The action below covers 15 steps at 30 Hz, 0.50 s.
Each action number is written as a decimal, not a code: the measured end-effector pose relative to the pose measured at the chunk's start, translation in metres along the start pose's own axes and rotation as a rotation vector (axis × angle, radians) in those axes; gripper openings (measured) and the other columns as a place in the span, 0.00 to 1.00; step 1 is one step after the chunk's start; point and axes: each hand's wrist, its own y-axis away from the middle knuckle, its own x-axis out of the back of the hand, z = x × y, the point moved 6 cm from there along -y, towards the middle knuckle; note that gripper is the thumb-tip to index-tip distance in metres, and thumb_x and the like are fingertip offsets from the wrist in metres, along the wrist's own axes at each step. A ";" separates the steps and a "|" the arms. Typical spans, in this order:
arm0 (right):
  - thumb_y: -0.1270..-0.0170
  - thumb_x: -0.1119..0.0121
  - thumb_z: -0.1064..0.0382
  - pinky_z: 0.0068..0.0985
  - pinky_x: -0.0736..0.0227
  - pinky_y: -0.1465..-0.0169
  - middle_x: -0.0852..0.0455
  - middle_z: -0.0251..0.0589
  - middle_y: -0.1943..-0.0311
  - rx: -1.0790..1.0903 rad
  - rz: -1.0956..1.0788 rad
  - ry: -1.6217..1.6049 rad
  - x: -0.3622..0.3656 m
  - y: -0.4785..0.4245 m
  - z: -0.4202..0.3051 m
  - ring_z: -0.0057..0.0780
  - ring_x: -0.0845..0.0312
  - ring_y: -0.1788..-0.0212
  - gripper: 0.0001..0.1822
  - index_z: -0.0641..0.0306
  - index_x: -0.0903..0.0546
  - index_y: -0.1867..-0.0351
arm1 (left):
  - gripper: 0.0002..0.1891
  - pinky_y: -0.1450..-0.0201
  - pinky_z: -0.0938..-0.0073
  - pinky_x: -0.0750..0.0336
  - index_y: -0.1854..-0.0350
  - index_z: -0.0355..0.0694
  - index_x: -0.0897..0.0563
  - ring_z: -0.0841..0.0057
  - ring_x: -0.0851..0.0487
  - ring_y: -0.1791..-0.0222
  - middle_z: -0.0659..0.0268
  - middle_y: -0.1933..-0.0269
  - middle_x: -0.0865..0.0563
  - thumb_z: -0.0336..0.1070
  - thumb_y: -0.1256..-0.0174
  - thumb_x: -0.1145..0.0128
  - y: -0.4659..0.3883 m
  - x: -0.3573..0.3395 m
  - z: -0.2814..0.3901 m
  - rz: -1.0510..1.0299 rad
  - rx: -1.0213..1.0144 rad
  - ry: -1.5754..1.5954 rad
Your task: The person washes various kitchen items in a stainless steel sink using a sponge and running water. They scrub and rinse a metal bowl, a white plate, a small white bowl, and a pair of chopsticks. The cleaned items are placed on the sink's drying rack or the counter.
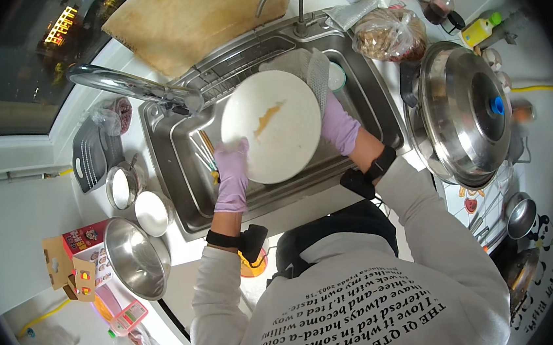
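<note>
A large round white plate is held tilted over the stainless steel sink, with a brownish smear across its middle. My left hand, in a purple rubber glove, grips the plate's lower left edge, the thumb on its face. At the plate's right edge is my right hand, gloved the same way. A grey mesh cloth covers its fingers and lies against the plate's rim; the fingertips are hidden. Beneath the plate, cutlery lies in the basin. A small green-rimmed bowl stands behind the cloth.
A chrome faucet reaches over the sink from the left, and a thin tap rises behind. Bowls and a steel basin line the left counter. A large lidded steel pot stands right, near a bagged food item.
</note>
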 end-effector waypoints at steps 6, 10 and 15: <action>0.34 0.59 0.59 0.26 0.30 0.50 0.25 0.41 0.53 -0.144 0.029 0.005 0.010 0.024 0.046 0.28 0.27 0.53 0.16 0.60 0.31 0.47 | 0.17 0.69 0.73 0.23 0.55 0.29 0.28 0.71 0.19 0.69 0.58 0.64 0.19 0.30 0.46 0.41 0.028 -0.035 0.017 -0.287 0.307 0.245; 0.36 0.56 0.62 0.27 0.35 0.44 0.29 0.42 0.47 0.043 -0.137 0.610 0.004 0.021 0.061 0.30 0.32 0.47 0.20 0.61 0.36 0.43 | 0.17 0.70 0.73 0.23 0.56 0.29 0.27 0.70 0.19 0.70 0.58 0.64 0.19 0.32 0.46 0.40 0.021 -0.036 0.018 -0.216 0.359 0.213; 0.39 0.52 0.67 0.28 0.39 0.41 0.32 0.44 0.45 0.037 0.127 0.527 -0.036 0.022 0.043 0.32 0.35 0.44 0.22 0.63 0.38 0.42 | 0.18 0.71 0.75 0.25 0.57 0.28 0.27 0.72 0.20 0.73 0.58 0.65 0.19 0.35 0.45 0.40 0.000 0.001 0.021 -0.021 0.148 -0.045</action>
